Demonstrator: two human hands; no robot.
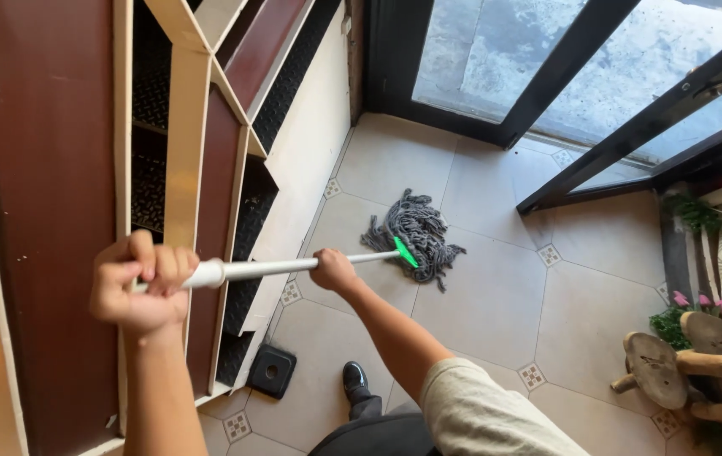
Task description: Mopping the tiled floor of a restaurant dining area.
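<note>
My left hand [143, 283] is closed around the near end of a white mop handle [264, 269]. My right hand [333, 271] grips the same handle farther along, nearer the head. The handle runs right to a green collar [405, 252] and a grey string mop head [416, 234], which lies spread on the beige tiled floor [479, 312] near the glass door. My black shoe [355, 382] stands on the tiles below my right arm.
A staircase with dark wood panels and cream trim [183, 152] fills the left side. A black square block [272, 371] sits at its foot. A black-framed glass door [546, 67] stands open at the top. Wooden stools [665, 367] and plants [698, 211] are at the right.
</note>
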